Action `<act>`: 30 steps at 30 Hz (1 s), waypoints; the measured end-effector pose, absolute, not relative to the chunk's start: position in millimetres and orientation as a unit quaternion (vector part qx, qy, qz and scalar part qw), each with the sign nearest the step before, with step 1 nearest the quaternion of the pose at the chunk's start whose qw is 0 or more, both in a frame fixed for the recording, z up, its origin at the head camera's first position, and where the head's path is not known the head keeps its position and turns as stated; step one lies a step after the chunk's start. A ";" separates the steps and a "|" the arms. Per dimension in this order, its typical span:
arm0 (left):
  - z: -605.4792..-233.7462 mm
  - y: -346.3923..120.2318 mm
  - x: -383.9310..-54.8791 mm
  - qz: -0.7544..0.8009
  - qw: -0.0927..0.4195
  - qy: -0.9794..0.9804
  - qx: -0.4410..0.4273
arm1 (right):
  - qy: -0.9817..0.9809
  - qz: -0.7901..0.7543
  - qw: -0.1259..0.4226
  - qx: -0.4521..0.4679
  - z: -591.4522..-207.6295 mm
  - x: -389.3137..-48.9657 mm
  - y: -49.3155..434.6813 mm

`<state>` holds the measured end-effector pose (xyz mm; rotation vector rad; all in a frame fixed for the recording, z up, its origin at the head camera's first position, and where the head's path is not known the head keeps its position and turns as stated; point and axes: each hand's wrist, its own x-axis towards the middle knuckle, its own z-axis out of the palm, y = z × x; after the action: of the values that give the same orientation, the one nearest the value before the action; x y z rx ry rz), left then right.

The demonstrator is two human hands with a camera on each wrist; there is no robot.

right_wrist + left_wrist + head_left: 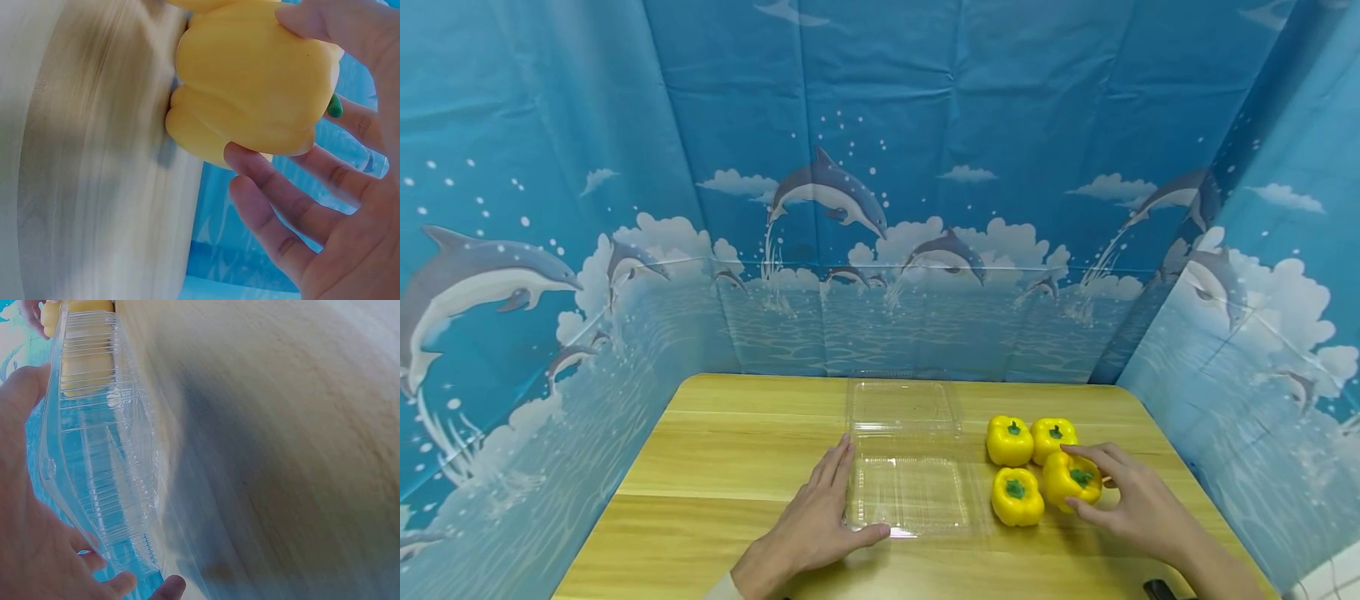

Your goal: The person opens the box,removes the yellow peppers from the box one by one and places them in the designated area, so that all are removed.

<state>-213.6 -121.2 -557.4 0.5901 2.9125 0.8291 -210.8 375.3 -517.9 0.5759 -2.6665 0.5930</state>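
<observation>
A clear plastic clamshell box (pixel 913 496) lies opened on the table, its lid (pixel 902 406) folded back toward the far edge. My left hand (pixel 817 523) rests along the box's left side and near corner, fingers extended and thumb at the front rim. In the left wrist view, the box's ribbed wall (pixel 87 444) stands beside that hand. With thumb and fingers, my right hand (pixel 1138 504) grips a yellow bell pepper (pixel 1060 482) from its right. The pepper's green stem (pixel 335 106) shows between the fingers in the right wrist view.
Three other yellow peppers stand close by: one at back left (pixel 1004 443), one at back right (pixel 1049 435) and one at front left (pixel 1011 504). A dolphin-print curtain (pixel 880 208) encloses the wooden table (pixel 715 467). A small black object (pixel 1159 589) shows at the near right edge.
</observation>
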 end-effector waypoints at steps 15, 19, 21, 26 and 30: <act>-555.4 -121.1 -213.3 0.276 0.036 0.941 0.191 | -0.950 0.213 0.129 0.190 -525.2 -211.8 374.7; -553.7 -120.9 -212.6 0.284 0.042 0.940 0.185 | -0.953 0.212 0.114 0.185 -526.6 -213.1 376.2; -553.1 -120.8 -212.3 0.288 0.045 0.939 0.183 | -0.954 0.212 0.108 0.184 -527.4 -214.1 377.1; -553.2 -120.7 -212.5 0.288 0.048 0.939 0.181 | -0.957 0.209 0.096 0.177 -528.4 -214.7 377.5; -553.7 -120.6 -212.7 0.286 0.050 0.940 0.180 | -0.957 0.207 0.094 0.179 -529.9 -214.5 377.6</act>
<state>-212.7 -120.6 -553.7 0.5490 2.8618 0.8719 -214.5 377.6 -529.9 0.5298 -2.8406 0.6135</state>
